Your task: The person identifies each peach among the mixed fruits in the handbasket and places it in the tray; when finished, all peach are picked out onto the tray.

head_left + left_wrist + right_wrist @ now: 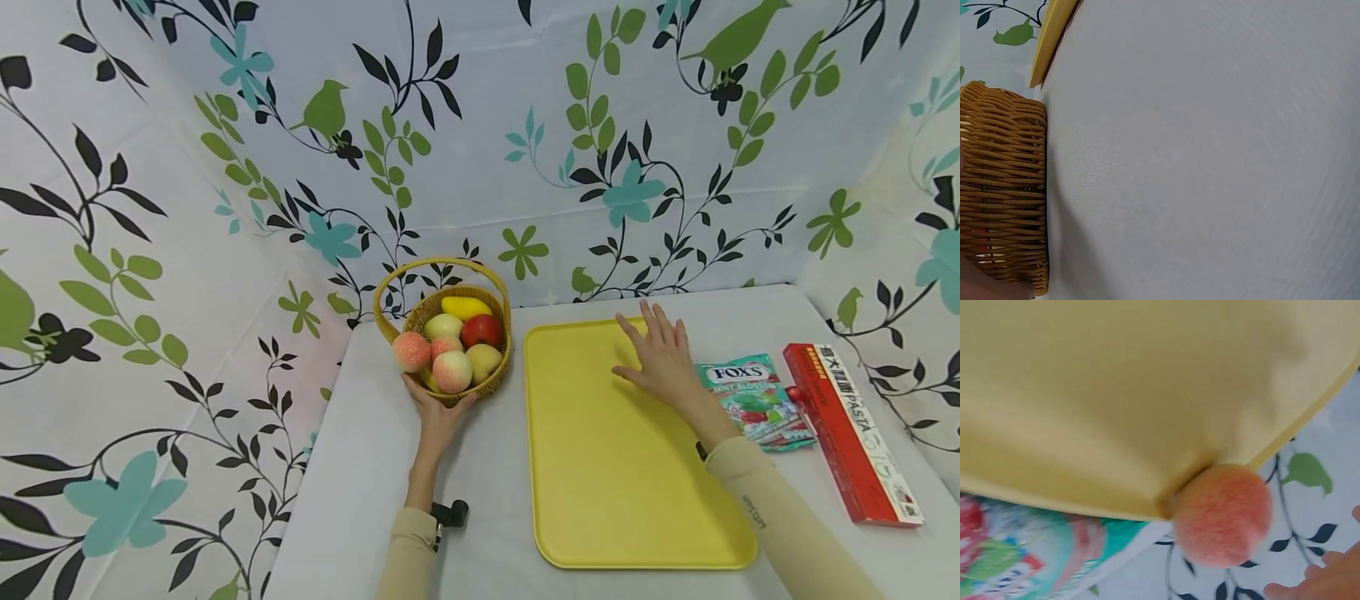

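Note:
My left hand (pixel 438 417) holds the near side of a wicker basket (pixel 498 379), thumb and fingers spread round its wall. Artificial fruit fills the basket: a red apple (pixel 482 331), a yellow mango-like fruit (pixel 467 307) and several peaches and pale round fruits. In the left wrist view, part of the hand (pixel 991 284) lies along the basket's woven side (pixel 1004 187). My right hand (pixel 663 358), fingers spread and holding nothing, is over the far right part of a yellow tray (pixel 622 467). A peach (pixel 1222 515) rests at the tray's corner in the right wrist view; the hand hides it in the head view.
Right of the tray lies a green FOX'S candy bag (pixel 757 400), partly behind my right forearm. Beside it is a long red and white pasta box (pixel 855 433), with a small red object (pixel 797 398) between them. Patterned cloth walls (pixel 465 183) surround the white table (pixel 480 517).

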Motion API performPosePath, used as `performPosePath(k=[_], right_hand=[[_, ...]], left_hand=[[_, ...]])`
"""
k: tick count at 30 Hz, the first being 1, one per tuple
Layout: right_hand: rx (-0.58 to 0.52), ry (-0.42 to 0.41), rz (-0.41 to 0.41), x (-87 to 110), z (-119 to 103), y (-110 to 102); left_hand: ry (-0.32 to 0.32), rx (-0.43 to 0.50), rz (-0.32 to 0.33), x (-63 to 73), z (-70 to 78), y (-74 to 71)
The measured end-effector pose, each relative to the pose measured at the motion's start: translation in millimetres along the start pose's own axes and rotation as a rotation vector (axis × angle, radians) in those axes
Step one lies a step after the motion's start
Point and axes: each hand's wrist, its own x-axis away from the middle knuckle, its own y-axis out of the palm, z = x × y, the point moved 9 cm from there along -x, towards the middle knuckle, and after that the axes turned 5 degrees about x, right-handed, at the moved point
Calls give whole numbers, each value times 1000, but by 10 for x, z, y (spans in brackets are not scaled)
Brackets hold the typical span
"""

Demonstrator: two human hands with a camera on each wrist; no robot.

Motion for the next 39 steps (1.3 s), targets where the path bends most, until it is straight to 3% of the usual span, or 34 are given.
performPosePath(k=[13,16,20,24,28,32,39], right_hand=[[-14,-153,17,-226,-686,-91],[-33,-202,24,-332,-1016,-54],[-66,-290,40,-495,-1625,-12],[-94,-380,23,-599,-2207,65],[-93,-457,-6,-652,-2632,174],[-42,-489,-41,-716,-2881,298],[-4,-470,-161,-700,-3045,499]], left_hand=[[5,14,-14,19,-46,116],[6,23,0,10,-47,83],[25,44,21,-6,-11,8],[72,72,29,-23,55,-40],[112,72,34,-36,77,-53],[119,73,24,-29,62,-34],[147,36,14,32,101,1]])
